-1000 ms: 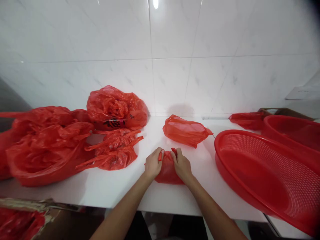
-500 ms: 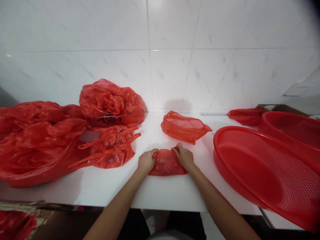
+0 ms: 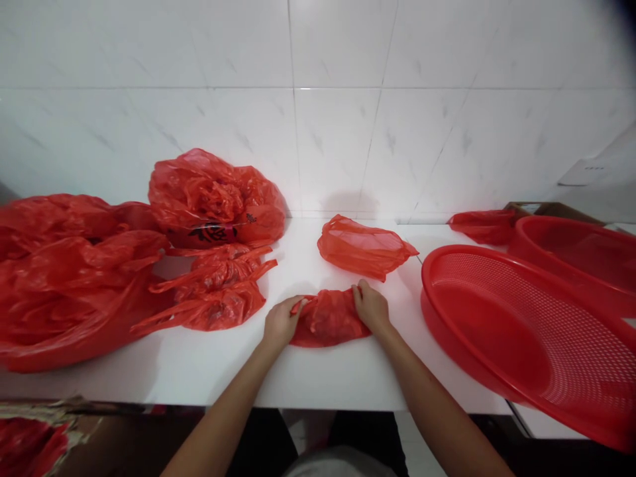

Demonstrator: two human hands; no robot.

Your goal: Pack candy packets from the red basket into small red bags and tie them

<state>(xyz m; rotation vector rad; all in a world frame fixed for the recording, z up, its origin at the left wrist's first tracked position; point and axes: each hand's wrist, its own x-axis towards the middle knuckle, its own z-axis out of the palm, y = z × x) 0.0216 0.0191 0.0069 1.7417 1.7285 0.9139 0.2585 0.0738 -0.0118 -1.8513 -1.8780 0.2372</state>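
Centrally, red bag [image 3: 330, 319], between left grip [image 3: 281, 322], right grip [image 3: 372, 309]

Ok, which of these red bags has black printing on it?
The bulging bag by the tiled wall, left of centre; no black print shows on the others, including the held bag.

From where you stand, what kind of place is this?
Probably a workroom: there's a white table with red plastic bags and a red basket with holes, against a tiled wall.
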